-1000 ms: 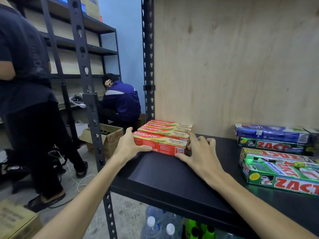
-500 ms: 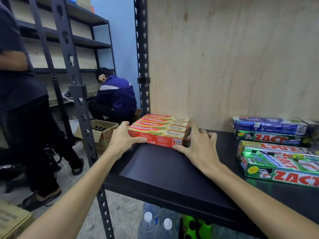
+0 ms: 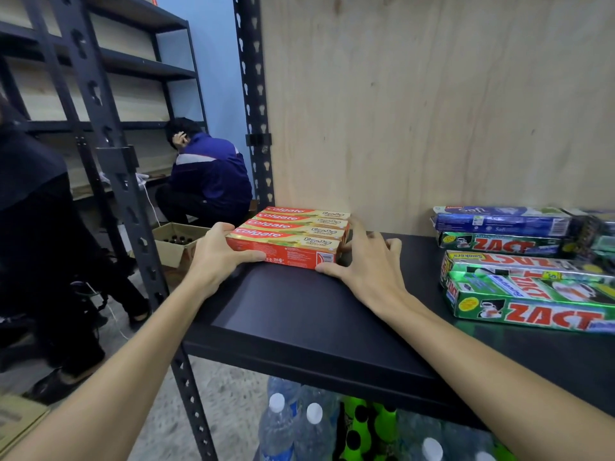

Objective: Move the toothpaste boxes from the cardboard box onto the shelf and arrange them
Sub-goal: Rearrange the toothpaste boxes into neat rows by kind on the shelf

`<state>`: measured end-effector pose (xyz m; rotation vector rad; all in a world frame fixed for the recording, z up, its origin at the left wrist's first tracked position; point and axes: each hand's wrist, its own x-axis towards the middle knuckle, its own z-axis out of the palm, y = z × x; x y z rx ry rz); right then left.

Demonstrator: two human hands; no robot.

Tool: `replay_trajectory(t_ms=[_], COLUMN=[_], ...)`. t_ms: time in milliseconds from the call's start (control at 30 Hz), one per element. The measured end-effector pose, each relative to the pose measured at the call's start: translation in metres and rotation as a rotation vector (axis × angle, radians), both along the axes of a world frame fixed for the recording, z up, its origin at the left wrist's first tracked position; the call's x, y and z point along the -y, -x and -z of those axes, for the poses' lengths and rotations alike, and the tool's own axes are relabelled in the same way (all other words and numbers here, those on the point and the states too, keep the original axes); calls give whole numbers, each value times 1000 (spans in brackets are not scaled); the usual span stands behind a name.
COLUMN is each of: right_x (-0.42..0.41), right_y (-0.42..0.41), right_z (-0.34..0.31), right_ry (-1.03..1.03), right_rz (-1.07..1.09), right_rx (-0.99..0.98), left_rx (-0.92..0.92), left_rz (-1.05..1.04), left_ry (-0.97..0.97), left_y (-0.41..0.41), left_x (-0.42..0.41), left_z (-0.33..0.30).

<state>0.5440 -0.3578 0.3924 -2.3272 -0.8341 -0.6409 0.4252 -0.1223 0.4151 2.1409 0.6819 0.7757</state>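
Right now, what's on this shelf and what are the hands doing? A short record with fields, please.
Shelf: black, plywood back
Colgate boxes: four, flat, side by side, rear left
Left hand: grips the row's left end
Right hand: fingers spread, thumb on front right corner
Zact boxes: at right
Water bottles: on the level below

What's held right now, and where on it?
Colgate boxes: left hand grips their left end, thumb on the front; right hand presses against their right end.
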Motion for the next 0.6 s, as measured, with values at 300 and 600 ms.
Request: replay_trajectory(t_ms=[300, 600], right_x=[14, 116], right_y=[19, 9], right_z=[-10, -62], right_ry=[-54, -237], right_rz=[11, 21], right_rx=[3, 38], left_rx=[10, 297], left_rz=[84, 144], left_ry=[-9, -290], left_y=[5, -16], left_x=[6, 87], left_z=[0, -18])
